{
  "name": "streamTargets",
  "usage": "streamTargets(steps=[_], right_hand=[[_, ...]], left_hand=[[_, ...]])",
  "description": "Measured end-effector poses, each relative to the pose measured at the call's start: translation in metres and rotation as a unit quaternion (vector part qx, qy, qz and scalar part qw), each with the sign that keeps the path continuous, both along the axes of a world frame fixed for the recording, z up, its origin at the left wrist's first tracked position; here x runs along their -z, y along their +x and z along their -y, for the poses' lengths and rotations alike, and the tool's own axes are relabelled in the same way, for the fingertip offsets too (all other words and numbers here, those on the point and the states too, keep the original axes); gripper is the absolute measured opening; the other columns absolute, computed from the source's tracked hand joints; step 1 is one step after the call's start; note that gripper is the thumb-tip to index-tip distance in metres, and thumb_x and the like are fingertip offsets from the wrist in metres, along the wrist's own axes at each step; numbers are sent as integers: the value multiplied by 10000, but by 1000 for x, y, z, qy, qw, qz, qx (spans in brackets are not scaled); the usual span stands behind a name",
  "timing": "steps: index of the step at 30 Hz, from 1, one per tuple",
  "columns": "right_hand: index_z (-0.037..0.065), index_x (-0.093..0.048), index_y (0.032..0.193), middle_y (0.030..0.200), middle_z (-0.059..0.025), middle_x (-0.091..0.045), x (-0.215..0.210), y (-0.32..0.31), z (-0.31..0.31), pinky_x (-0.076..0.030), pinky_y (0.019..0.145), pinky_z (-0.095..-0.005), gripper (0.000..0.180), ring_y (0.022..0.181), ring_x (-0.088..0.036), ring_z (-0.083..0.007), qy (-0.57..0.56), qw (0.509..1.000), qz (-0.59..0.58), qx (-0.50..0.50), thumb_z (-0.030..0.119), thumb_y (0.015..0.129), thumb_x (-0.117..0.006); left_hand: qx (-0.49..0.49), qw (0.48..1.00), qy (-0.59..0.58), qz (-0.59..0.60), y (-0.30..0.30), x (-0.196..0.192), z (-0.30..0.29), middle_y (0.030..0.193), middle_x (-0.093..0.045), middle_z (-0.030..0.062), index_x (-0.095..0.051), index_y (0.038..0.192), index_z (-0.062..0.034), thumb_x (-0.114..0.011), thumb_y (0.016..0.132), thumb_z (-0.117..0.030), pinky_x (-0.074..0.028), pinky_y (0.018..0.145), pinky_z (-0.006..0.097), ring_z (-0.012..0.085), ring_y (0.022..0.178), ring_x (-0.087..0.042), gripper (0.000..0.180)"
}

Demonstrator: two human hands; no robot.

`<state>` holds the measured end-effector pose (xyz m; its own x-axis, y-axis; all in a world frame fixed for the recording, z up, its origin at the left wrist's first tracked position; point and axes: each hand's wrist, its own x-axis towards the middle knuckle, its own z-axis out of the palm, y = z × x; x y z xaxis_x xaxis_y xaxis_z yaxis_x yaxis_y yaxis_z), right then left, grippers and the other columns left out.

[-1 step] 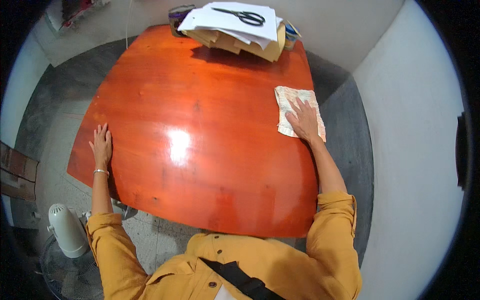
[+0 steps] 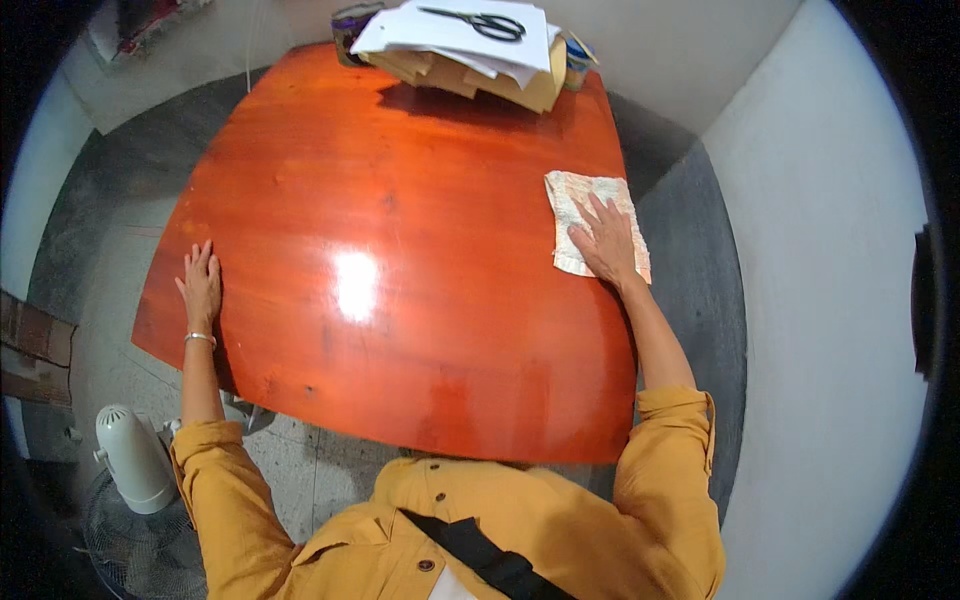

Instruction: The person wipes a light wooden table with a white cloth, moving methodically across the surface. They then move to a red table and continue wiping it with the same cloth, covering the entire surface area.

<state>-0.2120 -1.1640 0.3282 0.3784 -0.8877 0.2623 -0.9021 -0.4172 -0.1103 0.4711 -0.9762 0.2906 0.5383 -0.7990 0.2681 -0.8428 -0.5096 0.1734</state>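
Observation:
A cream, orange-tinted cloth (image 2: pixel 567 205) lies spread flat near the right edge of a glossy reddish-brown wooden table (image 2: pixel 450 250). My right hand (image 2: pixel 608 245) rests on top of it, palm down, with the fingers spread and the thumb out to the left. Part of the cloth is hidden under that hand. On the left side of the table, my left hand (image 2: pixel 202 290) lies flat on the bare wood near the edge. Its fingers are stretched out and nothing is in it.
At the table's far end sits a stack of white paper (image 2: pixel 440 35) over brown envelopes (image 2: pixel 505 92), with black-handled scissors (image 2: pixel 495 27) on top. A dark container (image 2: pixel 350 38) and a blue container (image 2: pixel 577 68) flank it. A white fan (image 2: pixel 130 460) stands at lower left; walls rise close by.
The table and the things on it sit slightly higher in the picture. Both hands keep nearly the same places, the right on the cloth and the left on the wood.

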Motion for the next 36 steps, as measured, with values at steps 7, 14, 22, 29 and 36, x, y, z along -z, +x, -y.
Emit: streamTargets(steps=[7,14,22,29,36], right_hand=[[253,-475,1398,1488,-116,-363,-14,-10,-179,-197,1111,-596,554,1384,-277,-403,17,998,5,-53,421,880,-578],[267,-505,1370,1481,-122,-372,-20,67,-292,-215,1062,-654,610,1328,-332,-447,-1,993,58,-107,361,792,-673],[261,-496,1369,1453,-100,-417,-17,94,-304,-222,1093,-604,592,1339,-354,-384,29,983,66,-171,412,818,-652],[220,-511,1370,1472,-146,-381,-19,-26,-297,-209,1099,-584,556,1368,-284,-426,47,997,43,52,392,851,-609],[242,-468,1404,1464,-182,-386,-8,35,-208,-177,1116,-589,579,1348,-302,-453,-25,998,52,-39,434,869,-575]], left_hand=[[-5,1000,22,21,20,18,2,1555,-271,49,-355,1464,-298,-327,1005,-470,-118,1108,647,301,1439,-215,492],[-6,999,38,28,10,9,7,1554,-273,56,-348,1469,-288,-316,1006,-464,-118,1096,667,319,1434,-222,496],[-5,998,53,15,13,8,8,1564,-245,58,-320,1482,-286,-296,1007,-485,-104,1097,668,329,1437,-207,516],[-2,998,46,33,13,11,6,1561,-251,58,-317,1485,-286,-288,1008,-486,-115,1096,669,325,1438,-206,517],[2,998,42,42,12,13,10,1552,-275,63,-337,1474,-281,-303,1009,-470,-148,1088,672,326,1430,-228,503]])
